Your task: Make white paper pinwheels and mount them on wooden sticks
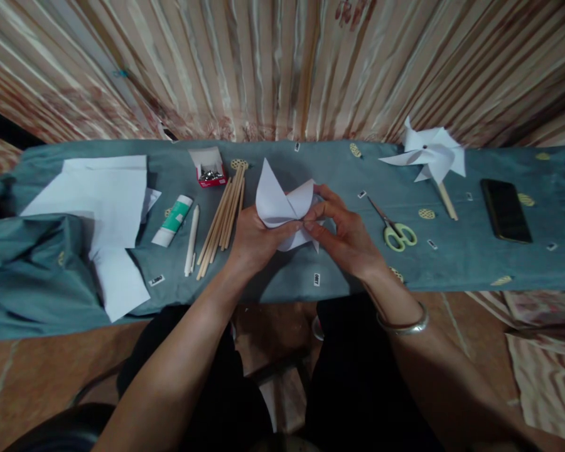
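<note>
A white paper pinwheel with curled blades is held up over the middle of the cloth-covered table. My left hand grips it from the left, thumb pressed near its centre. From the right, my right hand pinches the paper by the centre with thumb and fingertips. Whether a small pin sits between those fingers is hidden. Close to my left hand lie several wooden sticks. Green-handled scissors rest to the right of my right hand.
On the left are white paper sheets, a glue stick, a white pen and an open red box of metal pins. On the right lie another pinwheel on a stick and a black phone. A striped curtain hangs behind.
</note>
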The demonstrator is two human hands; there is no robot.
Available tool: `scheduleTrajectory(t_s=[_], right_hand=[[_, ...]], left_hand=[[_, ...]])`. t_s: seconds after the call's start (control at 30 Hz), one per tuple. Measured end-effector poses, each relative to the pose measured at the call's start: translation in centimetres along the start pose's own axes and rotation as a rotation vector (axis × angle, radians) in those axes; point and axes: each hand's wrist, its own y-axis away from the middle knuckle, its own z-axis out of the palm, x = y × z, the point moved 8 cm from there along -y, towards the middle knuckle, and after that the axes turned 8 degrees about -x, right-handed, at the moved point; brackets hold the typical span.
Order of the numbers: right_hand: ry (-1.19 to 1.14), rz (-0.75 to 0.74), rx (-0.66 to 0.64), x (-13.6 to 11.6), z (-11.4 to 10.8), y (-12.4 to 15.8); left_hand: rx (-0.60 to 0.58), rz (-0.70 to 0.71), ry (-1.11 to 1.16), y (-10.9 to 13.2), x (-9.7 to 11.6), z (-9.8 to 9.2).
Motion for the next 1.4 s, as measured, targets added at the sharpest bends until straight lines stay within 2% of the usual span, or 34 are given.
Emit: scheduleTrajectory(t_s=[0.33,0.43,0.53,0.6,0.7,0.77,0.87,1.17,1.4], right_hand=[[0.014,-0.023,0.088,-0.9,-0.4,0.2],[-0.018,-0.015,0.2,-0.4,-1.7,0.3],[-0.173,0.056,0.327,1.4,-3.4,0.5],[-0.333,0.163,0.261,2.7,-3.2,0.4],[-0.569,0.368,0.0,3.7,-0.9,0.4],[-0.693,0.457,-0.086,3.6,0.4,0.7],[-0.794,0.501,-0.073,3.4,1.2,0.8],[-0.873,0.542,0.041,3.9,2.3,0.6],[-0.886,0.503,0.041,3.9,2.6,0.4]], left_hand=[[0.051,-0.031,0.014,0.1,-0.1,-0.5],[0.06,-0.046,0.035,0.2,0.0,-0.8],[0.101,-0.072,0.083,0.3,0.1,-1.2],[0.099,-0.084,0.119,0.3,-0.1,-1.1],[0.052,-0.106,0.169,0.4,-0.5,-0.4],[0.022,-0.13,0.196,0.5,-0.8,0.1],[0.002,-0.15,0.203,0.8,-0.9,0.5],[0.047,-0.128,0.184,0.9,-1.1,0.2],[0.07,-0.129,0.151,0.8,-1.3,-0.1]])
